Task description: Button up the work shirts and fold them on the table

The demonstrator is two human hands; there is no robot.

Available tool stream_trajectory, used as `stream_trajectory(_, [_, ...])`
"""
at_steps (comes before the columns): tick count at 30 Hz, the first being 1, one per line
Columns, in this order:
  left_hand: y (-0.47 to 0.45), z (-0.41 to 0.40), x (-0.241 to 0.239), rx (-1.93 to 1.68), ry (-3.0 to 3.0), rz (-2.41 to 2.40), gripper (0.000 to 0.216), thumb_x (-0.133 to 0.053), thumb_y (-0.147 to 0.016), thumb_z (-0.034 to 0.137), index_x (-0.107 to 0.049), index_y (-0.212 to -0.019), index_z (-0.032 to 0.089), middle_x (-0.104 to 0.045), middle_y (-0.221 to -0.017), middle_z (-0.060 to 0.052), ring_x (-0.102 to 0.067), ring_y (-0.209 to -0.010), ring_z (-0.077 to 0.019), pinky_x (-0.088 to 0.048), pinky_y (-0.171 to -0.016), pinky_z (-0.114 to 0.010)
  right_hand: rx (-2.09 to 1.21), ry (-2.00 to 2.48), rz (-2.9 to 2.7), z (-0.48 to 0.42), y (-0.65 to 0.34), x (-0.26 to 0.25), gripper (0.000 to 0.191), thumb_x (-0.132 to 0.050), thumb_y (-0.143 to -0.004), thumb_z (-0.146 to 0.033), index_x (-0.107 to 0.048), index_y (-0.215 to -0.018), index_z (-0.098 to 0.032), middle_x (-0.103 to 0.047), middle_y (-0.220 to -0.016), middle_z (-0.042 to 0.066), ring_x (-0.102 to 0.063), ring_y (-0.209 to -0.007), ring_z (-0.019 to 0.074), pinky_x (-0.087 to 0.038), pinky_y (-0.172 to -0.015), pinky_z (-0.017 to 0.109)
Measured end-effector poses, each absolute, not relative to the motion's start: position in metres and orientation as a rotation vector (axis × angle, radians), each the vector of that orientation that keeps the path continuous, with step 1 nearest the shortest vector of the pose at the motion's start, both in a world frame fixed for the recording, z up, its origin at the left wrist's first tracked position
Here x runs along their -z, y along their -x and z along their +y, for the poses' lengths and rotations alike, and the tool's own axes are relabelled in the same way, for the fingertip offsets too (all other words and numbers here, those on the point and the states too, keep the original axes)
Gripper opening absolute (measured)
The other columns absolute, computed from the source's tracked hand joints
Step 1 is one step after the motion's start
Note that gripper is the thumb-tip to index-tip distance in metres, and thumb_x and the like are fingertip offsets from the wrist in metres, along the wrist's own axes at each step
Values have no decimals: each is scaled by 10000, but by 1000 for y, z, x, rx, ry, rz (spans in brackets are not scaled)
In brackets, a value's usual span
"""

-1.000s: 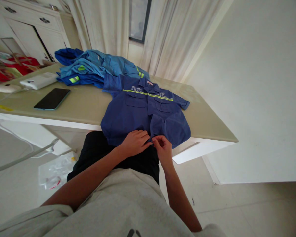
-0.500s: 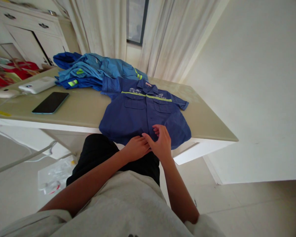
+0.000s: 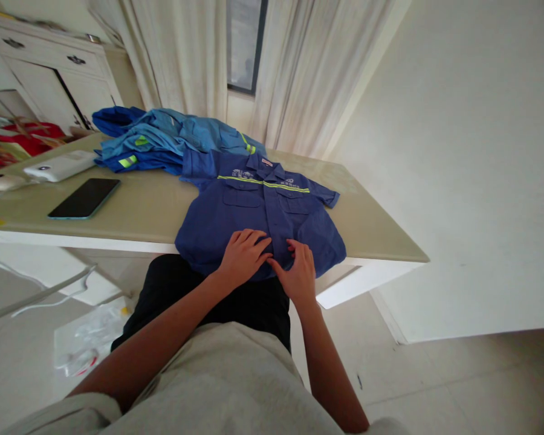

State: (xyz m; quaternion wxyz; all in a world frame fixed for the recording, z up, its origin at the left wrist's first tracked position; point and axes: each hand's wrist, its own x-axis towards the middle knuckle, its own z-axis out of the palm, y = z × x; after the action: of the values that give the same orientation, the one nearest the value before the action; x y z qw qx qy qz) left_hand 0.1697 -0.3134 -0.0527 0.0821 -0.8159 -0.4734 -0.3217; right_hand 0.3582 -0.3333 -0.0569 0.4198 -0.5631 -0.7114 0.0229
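Observation:
A dark blue short-sleeved work shirt (image 3: 245, 214) lies face up, its collar away from me and its lower part over the table's front edge. A yellow-green stripe crosses its chest, with white lettering and two flap pockets below. My left hand (image 3: 243, 258) rests on the lower front, left of the button strip, fingers lightly bent and thumb apart. Just right of the strip, my right hand (image 3: 300, 273) is at the shirt with its fingers curved and thumb spread away from them. The two thumbs nearly meet near the hem. Neither hand visibly grips the cloth.
Behind the shirt at left is a heap of blue work clothes (image 3: 163, 136). A phone (image 3: 85, 198) and a white device (image 3: 61, 166) lie on the table (image 3: 149, 214). Curtains (image 3: 185, 60) hang behind; a wall (image 3: 471, 181) stands at right. Clear plastic bags (image 3: 90, 335) are on the floor.
My left hand has moved up from the hem onto the shirt front, its fingers now over the cloth. My right hand has lowered slightly beside the button strip. The camera view has shifted a little.

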Motion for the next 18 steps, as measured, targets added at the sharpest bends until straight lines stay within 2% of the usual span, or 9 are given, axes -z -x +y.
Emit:
stream_trajectory(3, [-178, -307, 51, 920, 2533, -1380, 257, -680, -961, 282, -712, -1213, 247, -708, -1215, -64, -597, -1126, -241, -445, -960, -428, -66, 1421, -1817, -335, -357, 60, 422, -617, -879, -234, -600, -1296, -177, -649, -1154, 146, -629, -1041, 282, -547, -936, 464])
stream_trajectory(6, [-184, -304, 50, 917, 2595, -1343, 204, -643, -982, 256, -715, -1173, 246, -713, -1160, -58, -596, -1091, -234, -441, -926, -412, -172, 1391, -1669, -332, -360, 60, 394, -534, -863, -164, -629, -1244, -185, -689, -1085, 113, -669, -957, 242, -560, -913, 428])
stream_trajectory(11, [-187, -306, 47, 1007, 2630, -1398, 130, -618, -990, 244, -704, -1088, 238, -715, -1076, -49, -591, -1024, -232, -443, -872, -400, -538, 1258, -1336, -331, -363, 53, 253, -623, -903, -323, -660, -1115, -190, -730, -942, 68, -708, -824, 198, -591, -772, 343])
stream_trajectory(14, [-188, -310, 47, 1057, 2628, -1428, 129, -617, -985, 237, -702, -1082, 244, -721, -1067, -44, -597, -1005, -235, -445, -857, -402, -584, 1223, -1312, -333, -359, 50, 246, -644, -932, -395, -695, -1058, -190, -744, -937, 70, -708, -833, 193, -584, -781, 335])
stream_trajectory(18, [-188, -313, 48, 1067, 2612, -1449, 132, -622, -975, 217, -702, -1078, 237, -729, -1056, -33, -607, -980, -231, -447, -852, -398, -525, 1193, -1441, -337, -355, 51, 213, -643, -958, -375, -740, -1039, -204, -740, -974, 65, -690, -852, 187, -572, -804, 334])
